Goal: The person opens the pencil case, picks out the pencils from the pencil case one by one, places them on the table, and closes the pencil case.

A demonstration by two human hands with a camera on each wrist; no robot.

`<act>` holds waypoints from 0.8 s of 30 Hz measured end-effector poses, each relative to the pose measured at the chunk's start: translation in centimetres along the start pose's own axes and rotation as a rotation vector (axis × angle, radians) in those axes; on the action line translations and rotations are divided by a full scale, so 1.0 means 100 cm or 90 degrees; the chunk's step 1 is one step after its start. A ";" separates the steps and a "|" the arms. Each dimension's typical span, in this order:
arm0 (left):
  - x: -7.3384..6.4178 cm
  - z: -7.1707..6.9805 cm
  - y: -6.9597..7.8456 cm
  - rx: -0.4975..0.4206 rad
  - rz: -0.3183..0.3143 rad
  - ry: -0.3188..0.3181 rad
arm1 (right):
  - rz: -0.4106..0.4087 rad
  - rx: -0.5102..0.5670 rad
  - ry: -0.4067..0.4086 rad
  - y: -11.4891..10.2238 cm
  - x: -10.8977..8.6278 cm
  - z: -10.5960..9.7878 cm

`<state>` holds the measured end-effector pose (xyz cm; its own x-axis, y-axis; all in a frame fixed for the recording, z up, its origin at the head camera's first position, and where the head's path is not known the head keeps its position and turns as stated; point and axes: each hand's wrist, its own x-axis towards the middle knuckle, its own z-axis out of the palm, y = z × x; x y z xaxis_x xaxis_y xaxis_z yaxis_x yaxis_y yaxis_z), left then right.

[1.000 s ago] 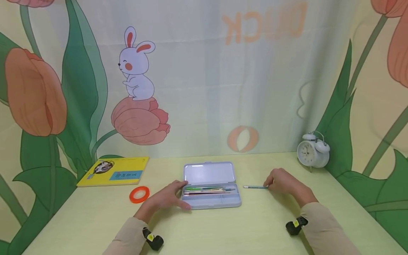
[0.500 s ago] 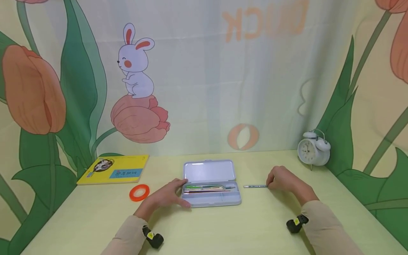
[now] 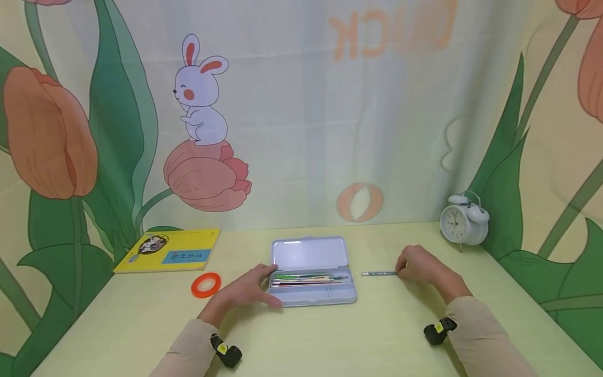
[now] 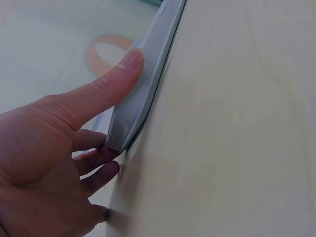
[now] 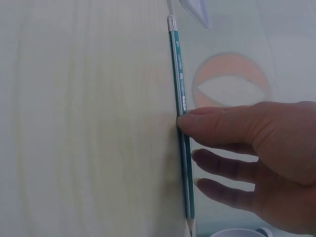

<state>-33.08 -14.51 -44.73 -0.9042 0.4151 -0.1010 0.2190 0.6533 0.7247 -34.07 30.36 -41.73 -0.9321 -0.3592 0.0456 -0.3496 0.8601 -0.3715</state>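
Green paint covers the pencil (image 3: 379, 274), which sits just right of the pencil case (image 3: 306, 297), eraser end towards it; whether it touches the bench (image 3: 339, 340) I can't tell. The right hand (image 3: 421, 266) pinches it between thumb and fingers near mid-length, so a loose pinch could let the slim barrel roll or swivel. The left hand (image 3: 248, 288) grips the case's left end, thumb along the front wall; pressing unevenly there might skew the case or jostle the pencils (image 3: 306, 283) inside, and a knock could drop the lid (image 3: 308, 252). The pale yellow bench has faint grain, carrying an orange ring (image 3: 194, 289), a yellow book (image 3: 188, 242) and a white alarm clock (image 3: 456, 224) before a curtain (image 3: 282, 131) printed with tulips and a rabbit.
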 end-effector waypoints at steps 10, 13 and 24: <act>0.000 0.000 0.000 -0.006 -0.002 0.002 | -0.020 -0.031 0.000 -0.003 0.001 -0.001; 0.000 0.000 0.000 -0.010 -0.007 0.001 | -0.018 -0.025 0.003 -0.008 0.002 -0.002; 0.000 0.000 0.000 -0.021 -0.008 0.003 | -0.142 0.007 0.055 -0.067 0.014 -0.006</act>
<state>-33.04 -14.52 -44.69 -0.9088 0.4032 -0.1069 0.1952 0.6376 0.7452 -33.05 24.29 -38.61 -0.8369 -0.5070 0.2062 -0.5469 0.7588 -0.3538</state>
